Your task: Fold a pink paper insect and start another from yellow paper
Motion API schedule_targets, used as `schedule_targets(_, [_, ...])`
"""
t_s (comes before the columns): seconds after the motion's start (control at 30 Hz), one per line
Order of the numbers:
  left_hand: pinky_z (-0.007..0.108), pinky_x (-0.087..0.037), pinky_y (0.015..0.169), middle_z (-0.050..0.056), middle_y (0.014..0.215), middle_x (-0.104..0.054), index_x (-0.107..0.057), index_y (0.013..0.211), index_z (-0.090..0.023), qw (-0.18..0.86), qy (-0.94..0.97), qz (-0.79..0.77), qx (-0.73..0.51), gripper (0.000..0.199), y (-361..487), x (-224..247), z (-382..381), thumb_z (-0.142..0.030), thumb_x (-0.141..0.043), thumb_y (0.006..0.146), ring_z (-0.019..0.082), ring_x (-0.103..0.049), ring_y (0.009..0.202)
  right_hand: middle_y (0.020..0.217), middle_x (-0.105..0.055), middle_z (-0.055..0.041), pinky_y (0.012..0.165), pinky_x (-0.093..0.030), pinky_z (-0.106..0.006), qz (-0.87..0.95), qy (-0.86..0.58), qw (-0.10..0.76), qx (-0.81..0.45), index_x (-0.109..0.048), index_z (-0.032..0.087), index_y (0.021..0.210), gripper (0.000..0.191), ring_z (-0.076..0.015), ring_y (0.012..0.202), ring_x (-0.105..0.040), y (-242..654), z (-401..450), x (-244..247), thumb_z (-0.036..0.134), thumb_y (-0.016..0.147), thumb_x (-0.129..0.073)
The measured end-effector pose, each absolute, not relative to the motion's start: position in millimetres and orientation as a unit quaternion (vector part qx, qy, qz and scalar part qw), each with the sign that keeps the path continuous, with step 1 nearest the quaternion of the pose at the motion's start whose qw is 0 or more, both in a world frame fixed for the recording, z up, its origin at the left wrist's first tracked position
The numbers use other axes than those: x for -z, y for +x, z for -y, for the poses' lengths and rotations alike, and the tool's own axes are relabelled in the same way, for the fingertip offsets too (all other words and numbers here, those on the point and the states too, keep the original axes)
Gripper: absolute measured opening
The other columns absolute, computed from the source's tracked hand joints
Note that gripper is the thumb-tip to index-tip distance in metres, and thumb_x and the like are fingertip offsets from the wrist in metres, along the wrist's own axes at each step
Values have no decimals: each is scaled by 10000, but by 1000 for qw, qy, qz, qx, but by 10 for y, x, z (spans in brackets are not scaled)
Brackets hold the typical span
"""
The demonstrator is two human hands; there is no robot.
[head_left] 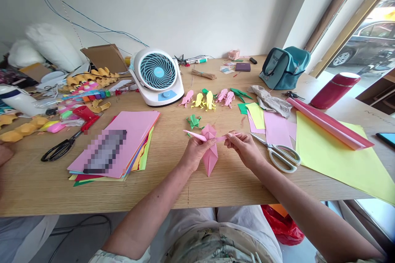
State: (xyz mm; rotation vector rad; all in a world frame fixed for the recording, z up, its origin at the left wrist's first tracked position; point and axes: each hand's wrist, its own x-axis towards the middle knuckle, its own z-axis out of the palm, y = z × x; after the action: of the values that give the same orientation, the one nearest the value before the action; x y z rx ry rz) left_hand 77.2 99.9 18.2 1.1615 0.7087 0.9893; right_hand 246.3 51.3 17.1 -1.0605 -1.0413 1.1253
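Both hands hold a pink folded paper figure (210,158) above the wooden table, its pointed end towards me. My left hand (196,151) pinches the figure near its middle, where a long thin strip points out to the left. Between thumb and fingers of my right hand (242,146) is another thin strip, stretching to the right. A green folded paper figure (194,121) lies just beyond. Farther back stand small yellow paper figures (209,100), with pink ones (187,98) and green ones (240,93) beside them.
White-handled scissors (283,157) lie right of my right hand, near yellow sheets (339,156) and a pink paper roll (333,125). Left are a stack of coloured paper (135,131) and black-handled scissors (61,148). Behind stand a fan (159,76), teal bag (286,68) and red bottle (335,90).
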Motion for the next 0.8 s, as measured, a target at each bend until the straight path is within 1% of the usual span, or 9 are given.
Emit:
schedule_targets(0.13, [223, -341, 628, -38, 631, -467, -575, 620, -144, 643, 534, -312, -453, 344, 756, -175, -1016, -381, -821, 666, 90, -407, 648, 576, -582, 15, 540, -337, -249, 378, -449, 630, -508, -650, 201, 591, 319, -98, 556, -439, 2509, -534, -169, 462, 692, -803])
schedule_targets(0.27, [239, -381, 645, -5, 702, -549, -640, 691, -152, 599, 564, -308, -477, 290, 745, -164, -1021, -389, -806, 692, 119, -471, 701, 578, -569, 23, 530, -324, -239, 357, -436, 650, -510, -635, 195, 595, 299, -89, 556, -432, 2556, -549, -153, 410, 706, -811])
schedule_targets(0.4, [243, -405, 639, -1, 696, -566, -654, 689, -154, 579, 575, -310, -487, 283, 723, -169, -1036, -397, -797, 707, 121, -491, 689, 542, -500, 42, 528, -328, -225, 338, -411, 686, -496, -627, 196, 612, 280, -81, 547, -408, 2589, -571, -139, 378, 727, -805])
schedule_targets(0.53, [250, -421, 640, 10, 725, -596, -676, 736, -154, 575, 573, -307, -496, 273, 694, -170, -1070, -397, -798, 710, 127, -516, 694, 631, -538, 37, 523, -339, -218, 289, -410, 716, -485, -629, 201, 664, 264, -71, 544, -401, 2628, -596, -117, 391, 721, -804])
schedule_targets(0.6, [248, -417, 633, 6, 723, -593, -663, 730, -157, 569, 572, -312, -502, 275, 685, -172, -1078, -398, -793, 715, 123, -511, 684, 664, -544, 34, 525, -343, -223, 292, -415, 711, -487, -641, 207, 703, 256, -73, 548, -405, 2625, -594, -108, 410, 725, -795])
schedule_targets(0.67, [241, -400, 619, -7, 690, -569, -634, 697, -158, 557, 574, -319, -507, 288, 683, -175, -1078, -402, -786, 720, 112, -489, 659, 638, -517, 38, 531, -341, -230, 322, -424, 691, -489, -651, 211, 732, 248, -82, 553, -407, 2598, -578, -105, 429, 749, -768])
schedule_targets(0.73, [233, -380, 605, -22, 659, -541, -604, 672, -159, 542, 581, -327, -512, 306, 681, -177, -1075, -407, -775, 728, 102, -461, 637, 616, -497, 39, 540, -334, -238, 366, -432, 664, -488, -650, 209, 733, 251, -91, 563, -406, 2556, -555, -110, 438, 771, -746])
schedule_targets(0.8, [229, -366, 596, -30, 651, -529, -589, 666, -159, 521, 591, -334, -517, 317, 677, -177, -1075, -414, -765, 736, 96, -444, 627, 631, -510, 33, 553, -335, -246, 407, -442, 634, -487, -643, 203, 723, 262, -97, 580, -412, 2511, -531, -119, 440, 777, -739])
